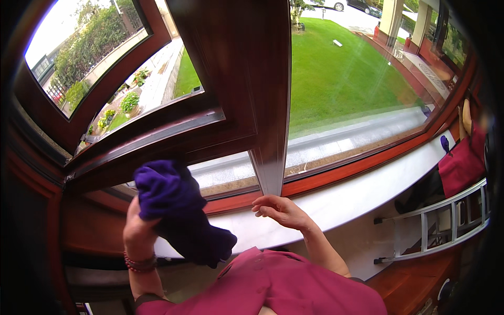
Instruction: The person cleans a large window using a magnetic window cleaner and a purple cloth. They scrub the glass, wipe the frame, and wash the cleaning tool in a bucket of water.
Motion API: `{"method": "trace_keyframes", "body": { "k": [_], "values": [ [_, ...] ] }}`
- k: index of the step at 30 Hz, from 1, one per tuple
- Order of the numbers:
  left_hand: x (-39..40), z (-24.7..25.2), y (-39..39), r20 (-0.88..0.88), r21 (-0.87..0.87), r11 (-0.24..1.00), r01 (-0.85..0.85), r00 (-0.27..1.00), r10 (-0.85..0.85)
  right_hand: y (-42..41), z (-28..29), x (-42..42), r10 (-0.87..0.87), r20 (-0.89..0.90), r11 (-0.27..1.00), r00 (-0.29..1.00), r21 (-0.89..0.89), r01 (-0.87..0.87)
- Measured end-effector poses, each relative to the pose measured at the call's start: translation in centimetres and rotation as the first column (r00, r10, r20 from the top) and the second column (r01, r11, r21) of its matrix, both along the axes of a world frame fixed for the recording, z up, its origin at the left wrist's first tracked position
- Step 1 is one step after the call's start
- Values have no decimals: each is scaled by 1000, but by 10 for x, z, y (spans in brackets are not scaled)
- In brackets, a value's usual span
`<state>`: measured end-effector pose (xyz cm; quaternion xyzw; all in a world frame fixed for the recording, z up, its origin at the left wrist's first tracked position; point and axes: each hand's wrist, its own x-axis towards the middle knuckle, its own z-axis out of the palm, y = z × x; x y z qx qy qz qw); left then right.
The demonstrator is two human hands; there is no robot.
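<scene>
A bunched purple cloth is gripped in my left hand, hanging down to the right in front of the lower window pane. Part of that hand is hidden behind the cloth. My right hand holds nothing; its fingers are slightly bent and apart, near the foot of the dark wooden window post. Below both hands runs a white stone windowsill. An open window sash tilts outward at the upper left.
A large fixed glass pane faces a lawn on the right. Another person in a dark red top reaches up by the far end of the sill, where a second purple cloth lies. An aluminium ladder lies across the lower right of the view.
</scene>
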<state>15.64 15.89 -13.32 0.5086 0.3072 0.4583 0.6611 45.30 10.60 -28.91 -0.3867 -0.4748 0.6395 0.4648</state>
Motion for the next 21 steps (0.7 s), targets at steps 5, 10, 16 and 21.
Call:
{"method": "trace_keyframes", "body": {
  "k": [5, 10, 16, 21],
  "values": [
    [-48, 101, 37, 105, 382, 873, -303, 953, 285, 4, -15, 9, 5, 12, 1000, 1000, 6, -5],
    [-37, 177, 176, -268, 530, 846, -61, 934, 236, -12, -40, 2, -114, 135, 992, 984, -34, 120],
    [61, 210, 262, -731, 347, 881, 321, 681, 40, -35, -102, -37, -204, 252, 967, 946, -100, 235],
    [182, 154, 332, -812, 97, 819, 566, 521, -264, -61, -142, -33, -331, 457, 881, 825, -164, 444]
  ]
}}
